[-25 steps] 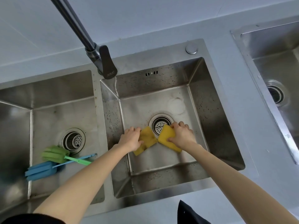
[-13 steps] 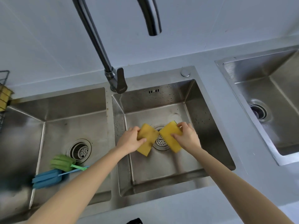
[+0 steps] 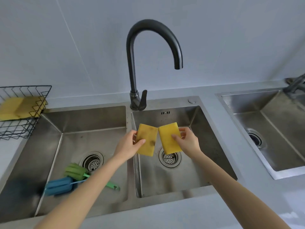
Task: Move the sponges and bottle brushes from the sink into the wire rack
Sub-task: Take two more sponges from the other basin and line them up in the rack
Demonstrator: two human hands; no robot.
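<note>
— What have the hands got?
— Each has a yellow sponge. The left hand (image 3: 127, 147) is closed on the stained sponge (image 3: 147, 139), thumb across its face, fingers behind. The right hand (image 3: 188, 142) pinches the cleaner sponge (image 3: 169, 138) the same way. The two sponges almost touch at their upper corners, held up above the right basin (image 3: 214, 162), over its drain (image 3: 170, 158).
— And the brushes?
— The green bottle brush (image 3: 76, 171) and the blue bottle brush (image 3: 58, 185) lie crossed on the floor of the left basin (image 3: 66, 123), towards its near-left corner, beside that basin's drain.
— The rack?
— The wire rack (image 3: 24, 111) stands on the counter (image 3: 214, 210) at the left basin's far-left corner — yellow sponges (image 3: 16, 107) lie on its upper tier. The black tap (image 3: 132, 63) rises behind the divider between the basins.
</note>
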